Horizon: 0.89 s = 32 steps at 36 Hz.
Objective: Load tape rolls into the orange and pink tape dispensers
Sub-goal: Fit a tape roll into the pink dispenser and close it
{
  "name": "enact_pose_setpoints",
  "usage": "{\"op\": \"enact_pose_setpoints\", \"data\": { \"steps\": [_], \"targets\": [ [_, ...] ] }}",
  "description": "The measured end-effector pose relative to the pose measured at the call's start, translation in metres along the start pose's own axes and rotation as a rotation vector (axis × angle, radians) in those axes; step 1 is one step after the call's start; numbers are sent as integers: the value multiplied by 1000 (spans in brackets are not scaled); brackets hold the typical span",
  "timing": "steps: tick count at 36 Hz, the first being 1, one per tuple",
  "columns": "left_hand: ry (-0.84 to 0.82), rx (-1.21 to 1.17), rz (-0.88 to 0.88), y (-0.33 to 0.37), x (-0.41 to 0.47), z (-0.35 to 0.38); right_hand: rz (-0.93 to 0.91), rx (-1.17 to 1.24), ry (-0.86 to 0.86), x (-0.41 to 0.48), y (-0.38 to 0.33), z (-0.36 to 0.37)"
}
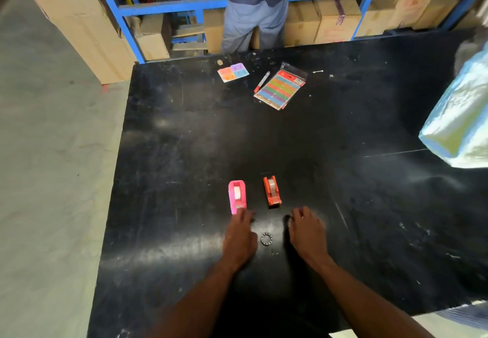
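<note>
A pink tape dispenser (pixel 237 196) and an orange tape dispenser (pixel 272 191) stand side by side on the black table (pixel 184 139), each with a pale tape roll seated in it. My left hand (pixel 240 237) lies palm down just below the pink dispenser, fingertips at its near end. My right hand (pixel 307 232) rests palm down below and right of the orange dispenser, apart from it. Neither hand holds anything. A small ring-shaped part (pixel 266 239) lies on the table between my hands.
Farther back lie a card with coloured squares (pixel 233 72), a red marker (pixel 262 81) and a packet of coloured strips (pixel 280 88). A plastic-wrapped bundle (pixel 462 116) sits at the right edge. A person (pixel 254 7) stands at the far edge before blue shelving with cardboard boxes.
</note>
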<state>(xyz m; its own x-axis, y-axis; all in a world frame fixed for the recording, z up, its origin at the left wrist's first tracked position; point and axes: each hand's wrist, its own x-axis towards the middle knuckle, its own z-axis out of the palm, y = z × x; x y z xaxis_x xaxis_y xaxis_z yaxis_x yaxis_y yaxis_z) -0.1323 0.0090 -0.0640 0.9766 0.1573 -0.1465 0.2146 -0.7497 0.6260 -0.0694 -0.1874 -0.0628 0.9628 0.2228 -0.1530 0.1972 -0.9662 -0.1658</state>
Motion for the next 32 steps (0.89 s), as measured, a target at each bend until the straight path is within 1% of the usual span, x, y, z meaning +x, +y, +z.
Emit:
{"op": "enact_pose_setpoints", "data": {
  "steps": [2,5,7,10,12,15,19,22,26,32],
  "targets": [
    [-139,40,71,3,-7,16,13,-1,-83,-5,10,4],
    [-263,122,98,6,-12,35,20,27,-141,-11,18,9],
    [-300,172,117,6,-10,42,20,57,-167,-10,19,11],
    [-314,172,105,7,-5,43,-1,152,-208,-10,19,11],
    [-303,154,108,4,-2,39,-54,216,-217,-12,14,9],
    [-245,88,87,-9,1,20,-167,281,-225,-11,-5,5],
    [-127,60,20,-44,5,-18,-311,321,-195,-2,-51,-1],
    [-26,84,-38,-78,10,-52,-412,346,-170,12,-97,-6],
    [61,141,-64,-106,17,-96,-431,346,-149,34,-148,-3],
    [39,181,-152,-121,34,-123,-460,190,-236,63,-191,8]
  ]
}}
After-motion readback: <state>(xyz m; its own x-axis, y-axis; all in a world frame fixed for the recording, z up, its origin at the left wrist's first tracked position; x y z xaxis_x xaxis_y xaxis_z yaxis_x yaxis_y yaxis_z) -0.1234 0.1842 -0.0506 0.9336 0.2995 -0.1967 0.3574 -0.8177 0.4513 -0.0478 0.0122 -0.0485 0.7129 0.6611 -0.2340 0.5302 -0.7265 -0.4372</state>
